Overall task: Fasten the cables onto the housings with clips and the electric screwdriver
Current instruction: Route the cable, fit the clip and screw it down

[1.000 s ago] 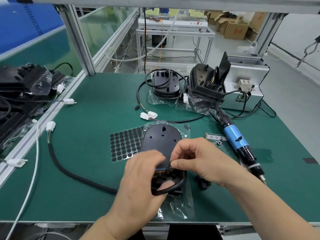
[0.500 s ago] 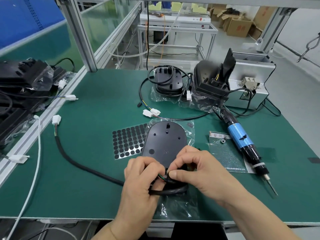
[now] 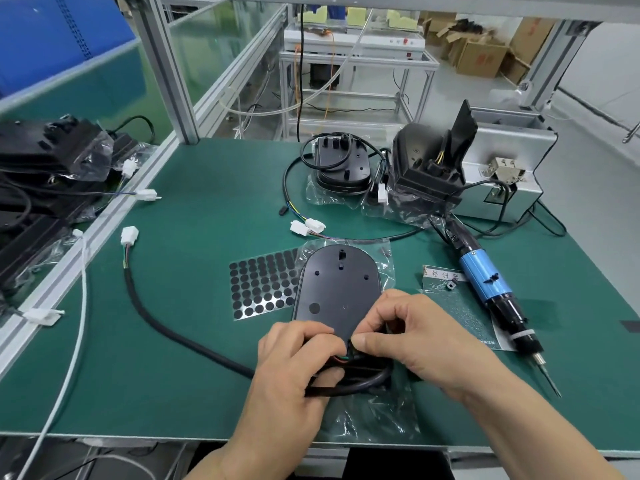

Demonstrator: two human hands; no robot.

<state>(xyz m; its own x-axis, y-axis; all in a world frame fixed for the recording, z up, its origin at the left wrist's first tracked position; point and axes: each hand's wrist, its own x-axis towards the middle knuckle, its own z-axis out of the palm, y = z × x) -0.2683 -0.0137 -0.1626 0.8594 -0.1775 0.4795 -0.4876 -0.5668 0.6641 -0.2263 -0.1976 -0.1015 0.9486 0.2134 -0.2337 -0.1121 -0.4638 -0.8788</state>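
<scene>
1. Three black housings are on the green tabletop [image 3: 207, 393]. One flat oval housing [image 3: 337, 289] lies on a clear bag right in front of the person, and two rear housings [image 3: 341, 168] stand side by side at the back.
2. One thick black cable [image 3: 156, 320] runs from a white connector [image 3: 130, 234] at the left and curves to the near end of the oval housing. There it loops under both hands.
3. The left hand [image 3: 294, 362] has its grip closed, with the fingers curled over the cable loop and the thumb beneath it.
4. The right hand [image 3: 415, 341] has a tight pinching grip. Thumb and forefinger hold a small black part where coloured wires leave the cable, but I cannot tell whether it is a clip.
5. One electric screwdriver [image 3: 485, 278] with a blue body lies to the right of the housing, untouched, its bit pointing towards the near edge.
6. One sheet of round black pads [image 3: 265, 284] lies just left of the oval housing.
7. Two white plugs [image 3: 306, 226] lie together behind the oval housing.
</scene>
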